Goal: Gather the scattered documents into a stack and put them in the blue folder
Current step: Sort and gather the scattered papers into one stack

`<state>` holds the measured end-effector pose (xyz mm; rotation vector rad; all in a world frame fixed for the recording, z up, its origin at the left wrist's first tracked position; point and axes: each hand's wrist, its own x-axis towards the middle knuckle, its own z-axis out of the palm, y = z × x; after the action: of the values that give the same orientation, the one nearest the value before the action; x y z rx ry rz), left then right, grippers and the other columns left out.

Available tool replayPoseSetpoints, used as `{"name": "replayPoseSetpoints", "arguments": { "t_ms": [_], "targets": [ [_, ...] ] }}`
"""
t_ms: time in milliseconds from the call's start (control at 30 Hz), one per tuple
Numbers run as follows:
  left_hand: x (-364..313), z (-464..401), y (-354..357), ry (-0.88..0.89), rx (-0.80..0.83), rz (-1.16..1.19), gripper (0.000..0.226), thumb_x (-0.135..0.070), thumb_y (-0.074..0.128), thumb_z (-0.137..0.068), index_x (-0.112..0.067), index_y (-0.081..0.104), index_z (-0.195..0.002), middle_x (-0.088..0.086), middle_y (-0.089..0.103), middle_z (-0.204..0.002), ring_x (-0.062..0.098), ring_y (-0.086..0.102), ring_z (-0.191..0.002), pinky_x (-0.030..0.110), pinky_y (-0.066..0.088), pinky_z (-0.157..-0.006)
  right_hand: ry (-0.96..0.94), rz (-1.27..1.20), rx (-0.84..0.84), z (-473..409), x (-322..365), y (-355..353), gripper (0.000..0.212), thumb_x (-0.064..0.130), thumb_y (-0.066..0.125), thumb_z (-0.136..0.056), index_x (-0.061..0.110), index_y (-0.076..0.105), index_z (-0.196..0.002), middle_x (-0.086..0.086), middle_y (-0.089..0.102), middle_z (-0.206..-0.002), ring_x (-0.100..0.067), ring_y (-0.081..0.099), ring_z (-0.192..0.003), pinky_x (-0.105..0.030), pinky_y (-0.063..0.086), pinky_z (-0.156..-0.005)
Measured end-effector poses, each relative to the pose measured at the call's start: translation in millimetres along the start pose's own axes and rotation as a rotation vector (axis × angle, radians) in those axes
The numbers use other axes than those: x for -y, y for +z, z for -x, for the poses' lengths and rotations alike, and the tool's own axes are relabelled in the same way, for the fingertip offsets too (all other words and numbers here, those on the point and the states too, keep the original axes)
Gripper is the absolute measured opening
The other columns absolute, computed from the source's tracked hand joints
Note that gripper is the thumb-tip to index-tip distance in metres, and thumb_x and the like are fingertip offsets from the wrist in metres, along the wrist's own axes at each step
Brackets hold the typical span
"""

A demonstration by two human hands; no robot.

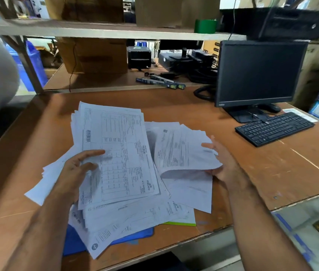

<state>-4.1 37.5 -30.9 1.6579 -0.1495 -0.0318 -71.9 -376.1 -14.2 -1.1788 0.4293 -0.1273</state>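
Left hand (76, 169) gripping a sheaf of documents (115, 153), right hand (223, 163) lifting loose sheets (184, 153) by their edge, blue folder (76, 243) under the pile at the counter (271, 163) front edge, bare counter left and right

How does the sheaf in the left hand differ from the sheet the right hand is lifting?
The sheaf of documents in the left hand is several pages thick and flat; the sheet lifted by the right hand looks like one or two pages and bows upward. The sheaf shows a large ruled table and a barcode; the sheet shows mostly lines of text. The sheaf lies over the scattered pile; the sheet's near edge is raised off it. Both are white printed paper.
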Motion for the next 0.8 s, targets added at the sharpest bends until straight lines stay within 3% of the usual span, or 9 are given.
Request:
{"name": "replayPoseSetpoints", "arguments": {
  "t_ms": [67, 133, 267, 367, 433, 533, 667, 733, 800],
  "targets": [
    [-4, 0, 2, -0.014, 0.003, -0.011, 0.051, 0.012, 0.057, -0.086, -0.025, 0.081, -0.112, -0.016, 0.070, -0.131, 0.016, 0.052, -0.137, 0.053, 0.032, -0.121, 0.052, 0.196, 0.005, -7, 5, -3, 0.063, 0.046, 0.093, -0.054, 0.009, 0.080, -0.103, -0.009, 0.077, -0.109, -0.022, 0.075, -0.096, -0.029, 0.060, -0.075],
    [-5, 1, 1, -0.021, -0.002, -0.008, 0.052, 0.014, 0.057, -0.085, -0.024, 0.081, -0.111, -0.016, 0.069, -0.131, 0.014, 0.054, -0.135, 0.050, 0.035, -0.120, 0.025, 0.451, 0.028, -10, 12, -5, 0.042, 0.017, 0.087, -0.077, 0.001, 0.074, -0.113, -0.011, 0.072, -0.118, -0.017, 0.069, -0.097, -0.012, 0.055, -0.070],
    [-4, -1, -3, -0.052, 0.004, -0.010, 0.055, 0.015, 0.056, -0.086, -0.027, 0.080, -0.114, -0.011, 0.067, -0.136, 0.018, 0.056, -0.134, 0.050, 0.041, -0.116, 0.001, 0.793, 0.178, -14, 25, -4, 0.047, -0.008, 0.071, -0.088, 0.008, 0.066, -0.132, -0.005, 0.062, -0.137, -0.017, 0.059, -0.119, 0.002, 0.044, -0.065],
    [-6, 2, 0, -0.071, 0.024, 0.050, 0.054, 0.017, 0.056, -0.089, -0.023, 0.077, -0.119, -0.013, 0.066, -0.135, 0.023, 0.060, -0.129, 0.047, 0.049, -0.108, -0.210, 0.647, 0.167, -6, 48, 7, 0.053, -0.002, 0.065, -0.095, 0.024, 0.060, -0.141, 0.006, 0.054, -0.148, -0.014, 0.053, -0.134, -0.008, 0.048, -0.093],
    [-6, 4, 4, -0.068, 0.022, 0.054, 0.055, 0.016, 0.058, -0.090, -0.024, 0.074, -0.124, -0.011, 0.062, -0.140, 0.022, 0.058, -0.131, 0.044, 0.050, -0.106, -0.330, 0.339, 0.247, 7, 61, 15, 0.054, 0.004, 0.062, -0.097, 0.030, 0.056, -0.144, 0.007, 0.054, -0.150, -0.020, 0.055, -0.135, -0.030, 0.049, -0.107],
    [-8, 6, 9, -0.075, 0.018, 0.032, 0.061, 0.015, 0.061, -0.090, -0.030, 0.070, -0.129, -0.009, 0.054, -0.147, 0.023, 0.053, -0.133, 0.037, 0.051, -0.098, -0.327, 0.025, 0.361, 24, 61, 37, 0.056, 0.002, 0.055, -0.100, 0.026, 0.048, -0.151, 0.010, 0.065, -0.138, -0.021, 0.065, -0.123, -0.030, 0.059, -0.089],
    [-16, 13, 16, -0.012, 0.014, -0.005, 0.074, 0.014, 0.063, -0.090, -0.040, 0.059, -0.140, -0.018, 0.045, -0.152, 0.015, 0.042, -0.139, 0.028, 0.045, -0.098, -0.348, 0.480, 0.414, 18, 11, 71, 0.069, 0.002, 0.071, -0.091, 0.021, 0.045, -0.153, 0.010, 0.055, -0.145, 0.000, 0.059, -0.124, -0.015, 0.052, -0.090],
    [-16, 13, 14, 0.046, 0.038, -0.053, 0.083, 0.013, 0.066, -0.089, -0.045, 0.050, -0.147, -0.026, 0.042, -0.156, 0.008, 0.035, -0.146, 0.038, 0.035, -0.117, -0.373, 0.803, 0.466, 9, -20, 82, 0.081, 0.007, 0.080, -0.086, 0.026, 0.041, -0.155, 0.009, 0.048, -0.150, 0.004, 0.051, -0.130, -0.021, 0.044, -0.108],
    [-16, 16, 12, 0.062, 0.066, -0.041, 0.091, 0.012, 0.065, -0.089, -0.050, 0.042, -0.151, -0.030, 0.039, -0.157, 0.005, 0.030, -0.150, 0.045, 0.029, -0.123, -0.397, 0.959, 0.484, 4, -43, 91, 0.087, 0.015, 0.082, -0.084, 0.038, 0.037, -0.154, 0.007, 0.043, -0.154, -0.007, 0.042, -0.141, -0.030, 0.032, -0.120]
  ]
}}
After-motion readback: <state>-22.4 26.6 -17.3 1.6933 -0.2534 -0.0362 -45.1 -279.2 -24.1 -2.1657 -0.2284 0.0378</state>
